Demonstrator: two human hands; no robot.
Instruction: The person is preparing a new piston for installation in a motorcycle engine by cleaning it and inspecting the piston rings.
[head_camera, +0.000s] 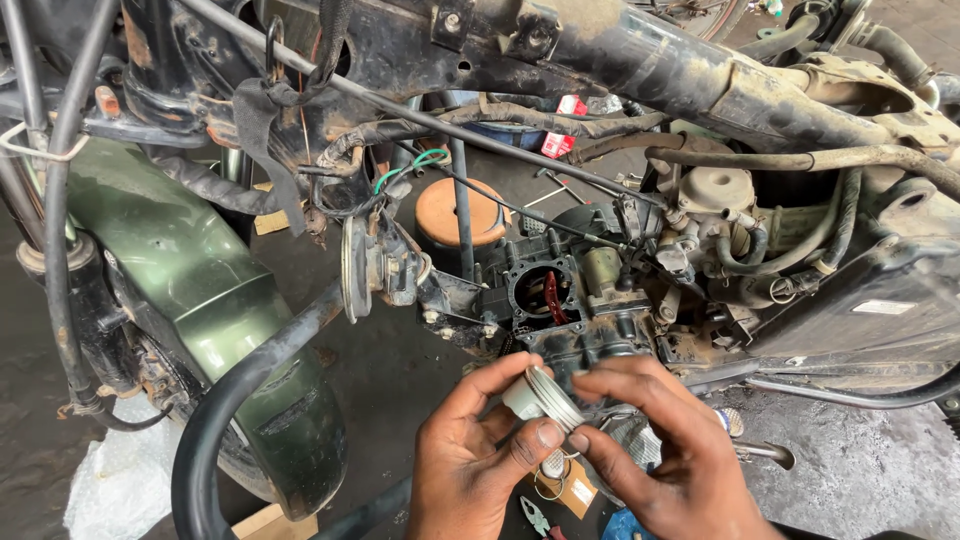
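Observation:
My left hand (475, 455) holds a small silver piston (540, 395) with rings around its crown, thumb and fingers pinching its skirt. My right hand (670, 450) touches the ring edge of the piston with its fingertips. Just above the hands sits the open engine block (545, 295) of a stripped motorcycle, its square opening showing a red part inside. The grimy black frame tube (640, 55) runs across the top.
A green front fender (190, 270) and black crash bar (235, 400) stand at the left. A carburettor (715, 195) with hoses is at the right. An orange-lidded container (460, 210) stands behind. Pliers (535, 517), small rings and a cardboard piece lie on the floor below.

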